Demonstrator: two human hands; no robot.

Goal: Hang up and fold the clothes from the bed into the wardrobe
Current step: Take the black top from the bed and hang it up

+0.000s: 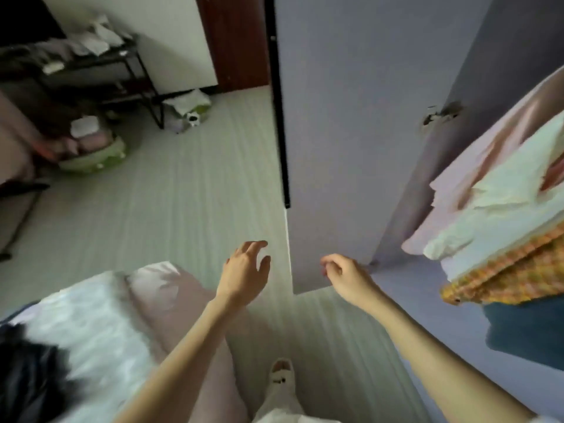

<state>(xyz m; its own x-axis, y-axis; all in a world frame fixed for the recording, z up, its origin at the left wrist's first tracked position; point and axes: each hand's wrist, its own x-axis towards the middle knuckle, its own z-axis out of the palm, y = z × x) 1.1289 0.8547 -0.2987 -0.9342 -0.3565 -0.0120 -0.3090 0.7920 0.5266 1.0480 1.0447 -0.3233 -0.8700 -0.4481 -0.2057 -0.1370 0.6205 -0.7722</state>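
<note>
**Both hands free between the bed and the wardrobe**

The person stands between the bed and the wardrobe, both arms stretched forward and neither hand carrying anything. The left hand is held above the floor with its fingers spread and loosely bent, grasping nothing. The right hand hangs close to the lower edge of the wardrobe door, its fingers curled in; the picture is too soft to tell whether it touches the door or pinches something small, though no garment shows in it.

Judged from this, the step in hand looks like a gap between garments: one item put away, the next not yet fetched. The next move probably calls for turning back to the bed at lower left, where a white piece, a pale pink piece and something dark lie in a heap, and picking one up with both hands.

Inside the wardrobe at right, a stack of folded clothes rests on what appears to be a shelf: pink and white pieces above, an orange checked one beneath, and a blue piece lower down. Across the room, a green basket on the floor holds pinkish and white items, blurred.
</note>
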